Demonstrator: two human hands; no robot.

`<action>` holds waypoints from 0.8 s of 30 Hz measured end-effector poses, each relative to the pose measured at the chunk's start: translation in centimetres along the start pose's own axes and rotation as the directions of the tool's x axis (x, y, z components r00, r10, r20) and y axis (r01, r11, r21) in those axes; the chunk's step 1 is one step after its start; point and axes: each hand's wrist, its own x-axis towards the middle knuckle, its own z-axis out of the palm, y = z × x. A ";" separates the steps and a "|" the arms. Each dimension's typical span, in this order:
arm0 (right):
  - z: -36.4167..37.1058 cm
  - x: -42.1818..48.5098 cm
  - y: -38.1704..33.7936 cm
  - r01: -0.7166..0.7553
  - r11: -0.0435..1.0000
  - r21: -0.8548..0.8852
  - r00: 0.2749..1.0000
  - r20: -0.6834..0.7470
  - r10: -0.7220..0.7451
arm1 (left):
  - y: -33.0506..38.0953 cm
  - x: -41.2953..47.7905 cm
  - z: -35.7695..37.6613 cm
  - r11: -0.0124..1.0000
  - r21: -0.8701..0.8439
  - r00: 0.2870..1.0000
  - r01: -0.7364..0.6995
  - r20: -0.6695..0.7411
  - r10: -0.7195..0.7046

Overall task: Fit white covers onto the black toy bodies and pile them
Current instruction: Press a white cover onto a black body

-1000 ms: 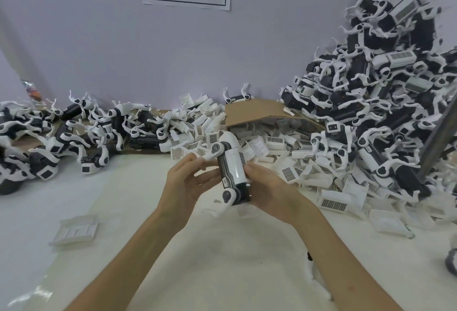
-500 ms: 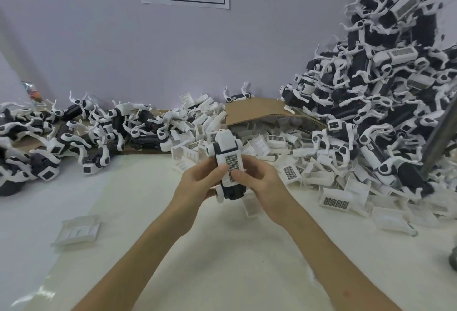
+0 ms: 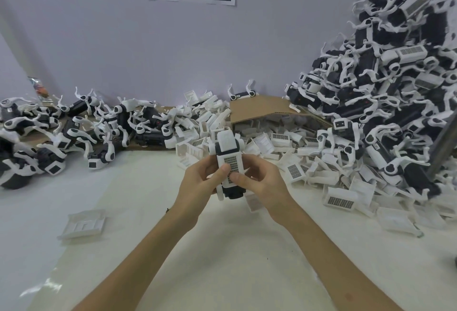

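1. Gripping the black toy body (image 3: 232,191) above the desk (image 3: 222,256), we curl our left hand (image 3: 200,183) and right hand (image 3: 261,183) around it.
2. We press on its white cover (image 3: 228,159), grille side facing us.
3. The toy pile (image 3: 395,93) rises at far right.

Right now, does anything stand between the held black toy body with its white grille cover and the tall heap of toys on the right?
Nothing visible at hand height. The left hand and right hand grip the black toy body; only loose white plastic covers lie on the table between it and the tall heap.
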 end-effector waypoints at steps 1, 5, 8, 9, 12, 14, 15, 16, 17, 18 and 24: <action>0.1 0.0 0.0 0.006 1.000 -0.006 1.000 -0.011 -0.006 | 0.0 0.0 0.1 1.000 0.003 1.000 -0.003 -0.002 0.003; 0.3 -0.1 -0.2 0.019 1.000 -0.019 0.998 -0.059 -0.020 | -0.2 -0.1 0.3 1.000 -0.028 1.000 -0.001 -0.001 0.001; 0.4 -0.1 -0.2 0.038 0.999 -0.026 0.996 -0.086 -0.040 | -0.1 -0.3 0.5 0.998 -0.055 1.000 -0.008 -0.002 0.008; 0.5 -0.2 -0.2 0.044 0.999 -0.031 0.994 -0.094 -0.047 | 0.0 -0.3 0.6 0.998 -0.058 1.000 -0.013 -0.002 0.013; 0.6 -0.3 -0.3 0.062 0.997 -0.045 0.992 -0.105 -0.067 | 0.0 -0.3 0.6 0.998 -0.051 1.000 -0.027 -0.015 0.026; 0.6 -0.3 -0.2 0.067 0.996 -0.051 0.992 -0.103 -0.072 | -0.1 -0.4 0.6 0.998 -0.053 0.999 -0.040 -0.019 0.040; 0.5 -0.3 -0.2 0.070 0.996 -0.056 0.992 -0.098 -0.075 | -0.1 -0.4 0.6 0.998 -0.051 0.999 -0.048 -0.019 0.048; 0.4 -0.3 -0.1 0.070 0.996 -0.059 0.993 -0.091 -0.075 | -0.1 -0.4 0.6 0.997 -0.044 0.998 -0.057 -0.019 0.056; 0.3 -0.2 -0.1 0.063 0.996 -0.061 0.995 -0.079 -0.068 | -0.1 -0.4 0.7 0.997 -0.034 0.998 -0.064 -0.021 0.063; 0.2 -0.2 -0.1 0.049 0.997 -0.063 0.997 -0.061 -0.053 | -0.1 -0.4 0.7 0.998 -0.024 0.998 -0.065 -0.026 0.065; 0.0 -0.1 -0.1 -0.020 0.992 -0.127 0.999 0.030 0.024 | -0.6 -0.4 1.0 0.999 -0.035 0.997 -0.014 -0.075 0.011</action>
